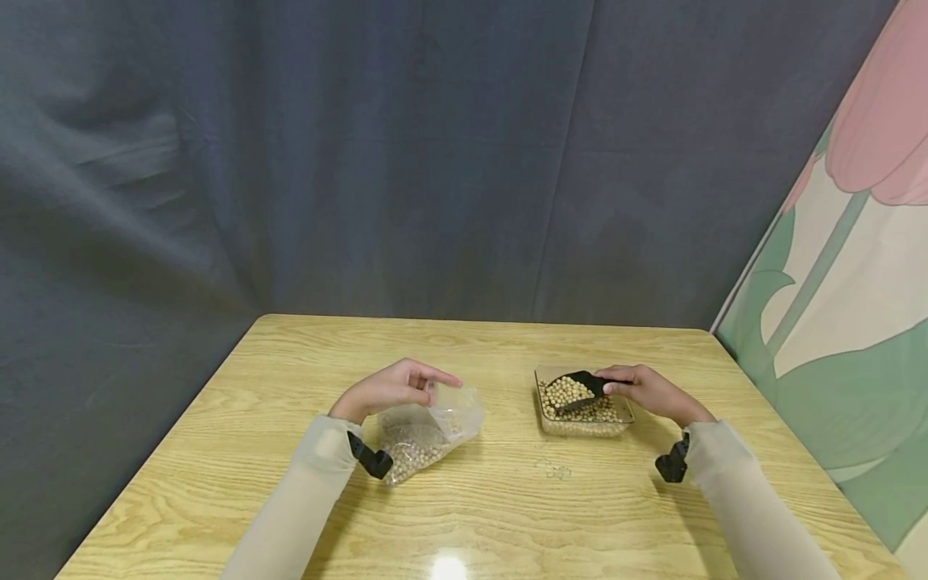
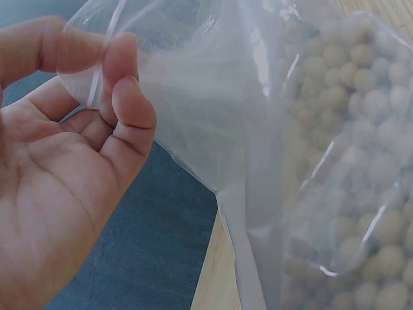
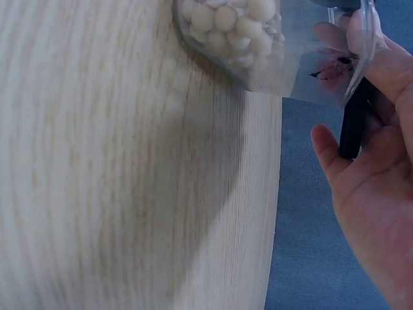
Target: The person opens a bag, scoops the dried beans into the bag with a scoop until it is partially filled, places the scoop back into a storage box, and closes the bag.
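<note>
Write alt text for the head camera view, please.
A person's right hand holds a black scoop of pale, round beans at a clear container of more; the left hand pinches a clear bag of them. A wooden table lies beneath.

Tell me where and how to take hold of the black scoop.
Best, I'd judge, by its handle, coming from the right: the black scoop's wide end, heaped with beans, points left, while the handle runs right, toward the clear container's right rim. The right-hand grip holds it there; a level hold should help keep the beans in.
</note>
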### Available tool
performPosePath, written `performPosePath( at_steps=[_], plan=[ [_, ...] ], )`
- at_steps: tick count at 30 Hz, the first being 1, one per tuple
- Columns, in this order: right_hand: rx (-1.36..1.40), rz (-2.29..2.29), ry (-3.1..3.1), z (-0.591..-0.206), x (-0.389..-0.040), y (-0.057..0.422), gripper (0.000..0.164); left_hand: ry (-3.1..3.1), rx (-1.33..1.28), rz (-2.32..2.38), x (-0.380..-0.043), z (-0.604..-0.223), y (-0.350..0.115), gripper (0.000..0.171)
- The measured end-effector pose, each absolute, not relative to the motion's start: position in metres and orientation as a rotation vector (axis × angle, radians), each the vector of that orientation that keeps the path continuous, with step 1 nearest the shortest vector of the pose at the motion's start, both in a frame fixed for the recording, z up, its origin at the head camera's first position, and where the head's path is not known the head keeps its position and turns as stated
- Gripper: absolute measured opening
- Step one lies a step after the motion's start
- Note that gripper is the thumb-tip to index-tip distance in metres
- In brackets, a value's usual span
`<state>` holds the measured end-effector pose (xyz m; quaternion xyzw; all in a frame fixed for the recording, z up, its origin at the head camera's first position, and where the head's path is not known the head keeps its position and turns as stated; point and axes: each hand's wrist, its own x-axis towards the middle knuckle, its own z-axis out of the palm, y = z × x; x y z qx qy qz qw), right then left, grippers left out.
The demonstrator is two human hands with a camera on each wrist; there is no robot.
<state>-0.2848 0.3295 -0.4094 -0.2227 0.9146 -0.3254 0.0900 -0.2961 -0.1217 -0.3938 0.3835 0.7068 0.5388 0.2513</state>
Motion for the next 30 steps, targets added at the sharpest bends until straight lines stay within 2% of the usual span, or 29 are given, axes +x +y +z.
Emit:
performPosePath(
  at_steps=[30],
  plan=[
    [-0.513,-1.084,2.695,-0.4117,-0.2809,0.3331,0.052,1.937,1.058,1.462,-0.2958,-0.3936,-0.1203,0.044]
  ],
)
